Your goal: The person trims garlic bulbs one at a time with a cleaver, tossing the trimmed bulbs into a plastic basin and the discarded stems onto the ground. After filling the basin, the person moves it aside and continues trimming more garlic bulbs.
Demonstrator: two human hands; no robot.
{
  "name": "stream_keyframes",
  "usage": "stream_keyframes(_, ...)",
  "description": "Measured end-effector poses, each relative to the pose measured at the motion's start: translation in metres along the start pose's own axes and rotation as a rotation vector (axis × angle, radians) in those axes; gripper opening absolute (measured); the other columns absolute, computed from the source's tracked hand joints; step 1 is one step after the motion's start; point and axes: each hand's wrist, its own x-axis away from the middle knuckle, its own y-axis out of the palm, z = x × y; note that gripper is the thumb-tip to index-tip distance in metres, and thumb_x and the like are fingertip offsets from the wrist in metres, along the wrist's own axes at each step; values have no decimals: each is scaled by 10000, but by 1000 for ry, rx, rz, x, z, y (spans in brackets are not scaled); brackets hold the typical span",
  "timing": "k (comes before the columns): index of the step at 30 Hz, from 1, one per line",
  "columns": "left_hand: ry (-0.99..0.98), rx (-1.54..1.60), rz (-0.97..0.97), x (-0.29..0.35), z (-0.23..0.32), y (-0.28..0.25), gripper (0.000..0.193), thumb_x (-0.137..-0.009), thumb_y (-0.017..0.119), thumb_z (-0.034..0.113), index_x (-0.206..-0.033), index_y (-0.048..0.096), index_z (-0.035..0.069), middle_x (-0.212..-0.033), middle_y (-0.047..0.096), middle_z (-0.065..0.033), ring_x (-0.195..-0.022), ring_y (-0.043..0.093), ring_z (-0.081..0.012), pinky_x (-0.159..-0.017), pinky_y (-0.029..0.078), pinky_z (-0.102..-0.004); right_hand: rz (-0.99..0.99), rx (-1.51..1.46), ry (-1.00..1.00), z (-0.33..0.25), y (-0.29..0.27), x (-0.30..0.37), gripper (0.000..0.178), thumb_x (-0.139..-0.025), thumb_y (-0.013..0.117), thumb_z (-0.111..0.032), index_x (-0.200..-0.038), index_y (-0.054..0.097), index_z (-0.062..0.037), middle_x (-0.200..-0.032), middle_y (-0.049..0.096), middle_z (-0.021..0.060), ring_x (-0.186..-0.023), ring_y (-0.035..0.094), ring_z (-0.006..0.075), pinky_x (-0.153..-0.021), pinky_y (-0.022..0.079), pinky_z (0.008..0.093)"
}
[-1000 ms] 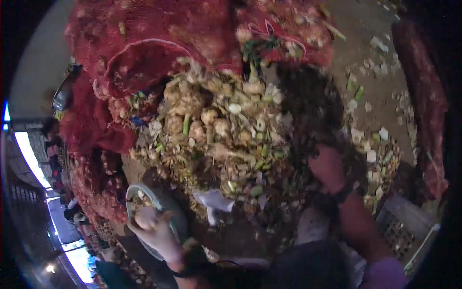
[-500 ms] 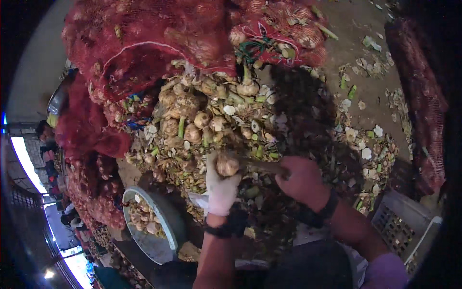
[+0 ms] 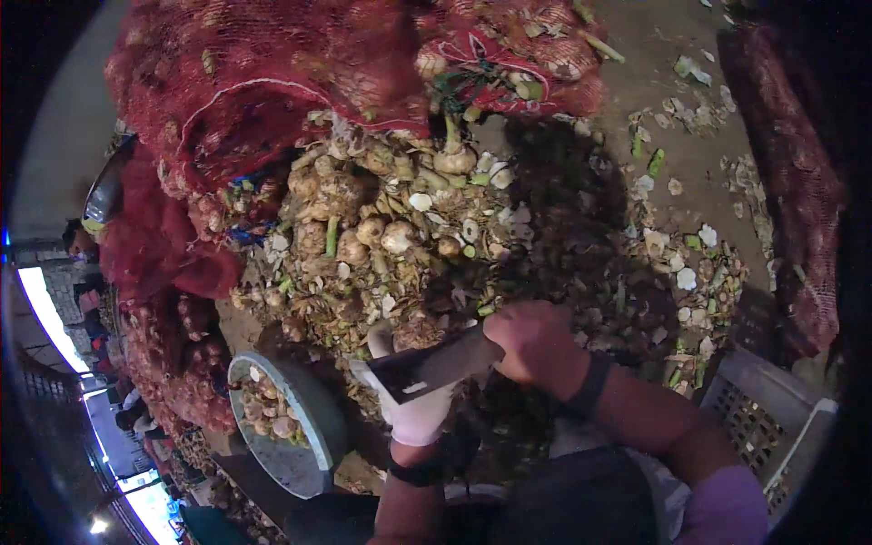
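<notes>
At six o'clock, your right hand (image 3: 536, 345) grips a broad knife (image 3: 443, 361); your left hand (image 3: 418, 420) holds a bulb (image 3: 418, 331), partly hidden behind the knife. Basin (image 3: 314, 438) between seven and eight.

Dimly lit; openings (image 3: 52, 316) at left blown out, glare thrown by lamp (image 3: 98, 526) at lower left. Scraps (image 3: 581, 213) right of centre sunk in dark shadow. Knife (image 3: 440, 361) rendered fairly crisp. Edges bowed, corners blacked out by fisheye.
</notes>
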Motion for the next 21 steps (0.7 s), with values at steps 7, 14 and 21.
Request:
stream_keyframes(7, 261, 230, 184, 7, 31, -7, 762, -505, 713, -65, -1182, 380, 38, -1065, 526, -95, -932, 554, -199, -833, 466, -323, -247, -221, 895, 52, -22, 7, 297, -694, 651, -254, -915, 633, -57, -912, 641, 145, -816, 610, 336, -765, 486, 408)
stream_keyframes(14, -44, 530, -304, 9, 16, 9, 653, -693, 593, 17, -1294, 347, -48, -1210, 481, -146, -1060, 519, -214, -921, 418, -332, -136, -534, -29, 6, -7, -35, 317, -713, 664, -241, -963, 653, -47, -912, 651, 128, -810, 621, 330, -731, 498, 379)
stream_keyframes(21, -234, -48, -80, -1, 28, -43, 272, -640, 679, 3, -911, 652, -6, -864, 639, -81, -767, 591, -151, -650, 487, -299, -268, -64, 408, 39, 3, -4, 238, -676, 654, -234, -791, 624, -27, -784, 624, 171, -753, 591, 368, -643, 471, 430)
